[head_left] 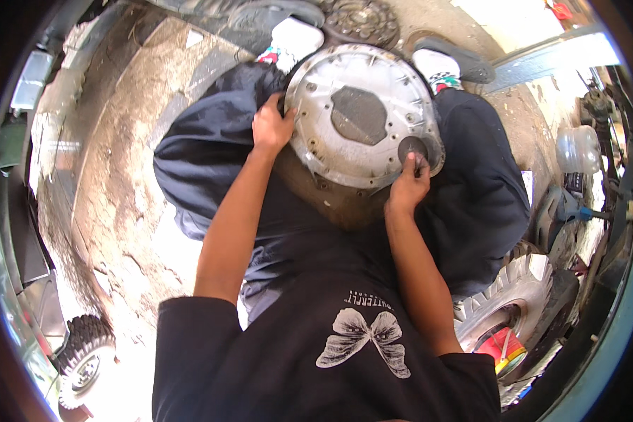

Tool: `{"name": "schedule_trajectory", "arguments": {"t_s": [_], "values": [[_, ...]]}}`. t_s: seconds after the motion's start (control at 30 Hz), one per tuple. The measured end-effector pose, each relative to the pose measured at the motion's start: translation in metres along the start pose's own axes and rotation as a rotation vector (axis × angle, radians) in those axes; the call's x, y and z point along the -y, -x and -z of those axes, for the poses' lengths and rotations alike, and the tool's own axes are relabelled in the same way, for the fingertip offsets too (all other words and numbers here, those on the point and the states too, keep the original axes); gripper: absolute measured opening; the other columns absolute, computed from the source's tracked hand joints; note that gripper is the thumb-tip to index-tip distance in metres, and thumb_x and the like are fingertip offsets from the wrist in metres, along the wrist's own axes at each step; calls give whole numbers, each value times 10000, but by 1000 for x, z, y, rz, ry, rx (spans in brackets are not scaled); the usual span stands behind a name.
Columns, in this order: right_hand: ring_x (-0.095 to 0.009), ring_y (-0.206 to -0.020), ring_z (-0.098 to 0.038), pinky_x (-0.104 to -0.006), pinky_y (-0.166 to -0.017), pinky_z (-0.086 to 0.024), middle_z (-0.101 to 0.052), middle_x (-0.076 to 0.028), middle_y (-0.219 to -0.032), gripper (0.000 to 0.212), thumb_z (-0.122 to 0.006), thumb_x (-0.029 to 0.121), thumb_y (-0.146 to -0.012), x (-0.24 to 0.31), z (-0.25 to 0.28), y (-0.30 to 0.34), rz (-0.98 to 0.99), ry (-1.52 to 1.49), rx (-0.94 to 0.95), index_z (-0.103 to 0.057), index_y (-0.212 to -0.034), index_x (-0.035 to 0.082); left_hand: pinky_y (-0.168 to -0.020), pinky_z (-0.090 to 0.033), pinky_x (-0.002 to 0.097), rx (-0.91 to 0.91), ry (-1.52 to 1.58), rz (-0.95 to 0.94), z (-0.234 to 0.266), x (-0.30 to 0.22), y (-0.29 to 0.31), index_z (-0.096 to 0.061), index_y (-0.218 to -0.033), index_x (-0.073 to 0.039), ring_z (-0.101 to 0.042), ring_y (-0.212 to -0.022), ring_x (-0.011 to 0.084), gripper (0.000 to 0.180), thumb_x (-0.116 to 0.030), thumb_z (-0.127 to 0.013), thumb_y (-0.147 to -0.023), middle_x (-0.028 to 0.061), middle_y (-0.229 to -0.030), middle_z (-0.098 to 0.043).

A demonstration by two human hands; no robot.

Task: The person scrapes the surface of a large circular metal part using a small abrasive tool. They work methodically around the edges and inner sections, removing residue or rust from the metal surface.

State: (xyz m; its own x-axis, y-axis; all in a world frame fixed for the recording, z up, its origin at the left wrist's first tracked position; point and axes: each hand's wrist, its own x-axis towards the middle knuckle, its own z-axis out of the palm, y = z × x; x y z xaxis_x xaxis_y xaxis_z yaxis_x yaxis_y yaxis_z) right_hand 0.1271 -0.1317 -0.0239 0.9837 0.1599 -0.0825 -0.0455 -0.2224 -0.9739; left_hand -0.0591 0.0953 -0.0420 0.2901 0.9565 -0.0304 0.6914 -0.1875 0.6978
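A round, pale grey metal bell housing (316,141), with an opening in its middle and bolt holes about its rim, stands between my bent legs. My left hand (272,126) is closed on its left edge, with the thumb on the face. At the lower right of the housing, my right hand (409,186) has its fingers pinched together against the metal, beside a dark round patch (411,146). Whether that patch is a hole or a piece in the fingers, I cannot tell. What the fingertips hold is hidden.
A dark, greasy round metal part (362,22) lies beyond the housing between my feet. To the right are a large tyre (517,288), a red and yellow can (501,350) and a clear plastic container (578,150). A knobbly wheel (86,362) is at lower left.
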Motion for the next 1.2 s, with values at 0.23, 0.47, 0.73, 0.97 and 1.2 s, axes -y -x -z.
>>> {"name": "schedule_trajectory", "arguments": {"t_s": [0.23,0.47,0.73,0.97,1.2], "values": [[-361,-1156,-621,-488,-1024,-460,-677,-164,-1173,275,-778,343,-972,-38,-15,-23,333,398,-197,-766,-1082,91,-1006,-550,546,94,-175,110,17,-7,16,-631,-1310,-45,-703,-1141,506,522,-282,-820,-885,308,-1180,-742],[-350,-1178,-621,-580,-972,-419,-673,-52,-1198,257,-751,397,-974,-27,-34,-26,379,367,-65,-752,-1099,172,-998,-566,520,141,-137,209,28,15,30,-611,-1258,29,-731,-1113,475,597,-308,-876,-843,317,-1138,-746],[-352,-1139,-656,-556,-903,-480,-697,-85,-1173,235,-787,327,-946,-21,-50,-115,459,417,-6,-741,-1095,151,-988,-581,465,157,-42,259,4,5,37,-664,-1264,35,-749,-1099,409,690,-371,-946,-783,251,-1209,-756],[-346,-1204,-647,-653,-966,-447,-686,-66,-1235,272,-754,374,-971,-3,-66,-106,355,520,24,-714,-1143,167,-829,-629,430,33,-87,250,-5,19,9,-735,-1124,57,-772,-964,264,540,-309,-956,-795,173,-1068,-787],[-325,-1287,-606,-664,-1030,-422,-660,-69,-1290,309,-728,405,-989,-14,-70,-103,275,581,31,-704,-1219,199,-943,-622,435,407,-808,97,19,-37,-37,-784,-1218,-52,-777,-1092,352,688,-548,-929,-764,211,-1198,-786]]}}
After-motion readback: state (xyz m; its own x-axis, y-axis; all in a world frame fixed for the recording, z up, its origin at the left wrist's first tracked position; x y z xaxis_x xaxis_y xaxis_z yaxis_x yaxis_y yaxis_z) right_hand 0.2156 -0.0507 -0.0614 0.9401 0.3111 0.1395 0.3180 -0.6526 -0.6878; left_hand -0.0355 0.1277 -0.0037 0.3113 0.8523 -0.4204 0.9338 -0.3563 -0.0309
